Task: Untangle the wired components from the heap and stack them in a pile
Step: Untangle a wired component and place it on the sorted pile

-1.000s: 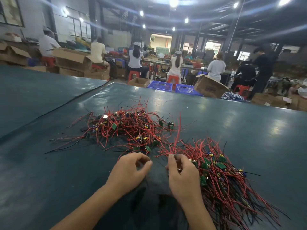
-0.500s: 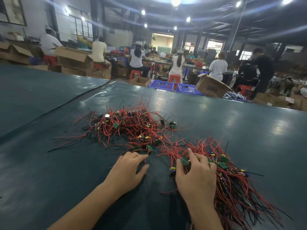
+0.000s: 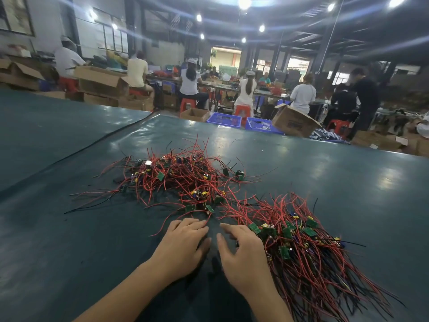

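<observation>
A tangled heap (image 3: 183, 177) of small green circuit boards with red and black wires lies on the dark green table (image 3: 69, 240) ahead of me. To its right a sorted pile (image 3: 299, 242) of the same components lies with its wires fanned toward the near right. My left hand (image 3: 183, 242) rests palm down just below the heap, fingers stretched toward a loose red wire (image 3: 185, 214). My right hand (image 3: 241, 249) hovers beside the pile's left edge, fingers relaxed and spread, holding nothing that I can see.
The table's far edge (image 3: 301, 137) runs across the middle of the view. Behind it stand cardboard boxes (image 3: 294, 123), blue crates (image 3: 224, 118) and several seated people at workbenches. A dark seam (image 3: 97, 142) crosses the table on the left.
My right hand has left the pile's top and drawn back left beside it. The left hand stays near the heap's lower edge, its fingers now flatter. The pinch seen a second ago is gone.
</observation>
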Demonstrator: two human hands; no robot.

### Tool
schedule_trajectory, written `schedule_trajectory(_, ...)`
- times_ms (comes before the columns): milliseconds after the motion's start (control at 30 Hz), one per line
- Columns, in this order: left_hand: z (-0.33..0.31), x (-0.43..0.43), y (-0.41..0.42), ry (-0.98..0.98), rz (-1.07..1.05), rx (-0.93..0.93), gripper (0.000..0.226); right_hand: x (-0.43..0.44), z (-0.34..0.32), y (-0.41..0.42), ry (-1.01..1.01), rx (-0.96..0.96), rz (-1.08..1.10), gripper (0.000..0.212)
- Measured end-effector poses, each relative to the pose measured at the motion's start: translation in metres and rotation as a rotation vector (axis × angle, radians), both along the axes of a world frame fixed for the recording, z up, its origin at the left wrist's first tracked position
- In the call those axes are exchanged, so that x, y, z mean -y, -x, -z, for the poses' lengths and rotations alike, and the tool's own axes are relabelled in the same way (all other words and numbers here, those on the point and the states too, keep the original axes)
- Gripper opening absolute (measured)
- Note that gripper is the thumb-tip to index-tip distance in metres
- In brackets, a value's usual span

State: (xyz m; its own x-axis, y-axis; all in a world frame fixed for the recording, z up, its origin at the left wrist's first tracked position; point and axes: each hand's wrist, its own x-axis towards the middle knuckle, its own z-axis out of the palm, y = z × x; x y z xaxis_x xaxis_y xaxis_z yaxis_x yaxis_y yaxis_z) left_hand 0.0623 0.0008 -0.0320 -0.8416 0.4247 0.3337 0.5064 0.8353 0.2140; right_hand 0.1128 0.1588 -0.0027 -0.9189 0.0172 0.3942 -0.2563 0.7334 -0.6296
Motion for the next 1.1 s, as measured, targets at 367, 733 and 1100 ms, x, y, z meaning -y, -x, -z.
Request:
schedule_trajectory(367,-0.030,-0.011,-0.024,-0.535,0.320,-0.263,0.023,-0.005,-0.009,0.002,0.310,0.106,0.046,0.026)
schedule_trajectory(733,-0.030,-0.018,-0.029,-0.963,0.464,0.018,0.052,-0.010,0.000,0.006,0.283,0.019,0.055,0.010)
schedule_trajectory(1100,-0.022,-0.024,-0.029,-0.568,0.371,0.249,0.042,-0.008,-0.020,0.006,1.004,-0.041,0.226,0.025)
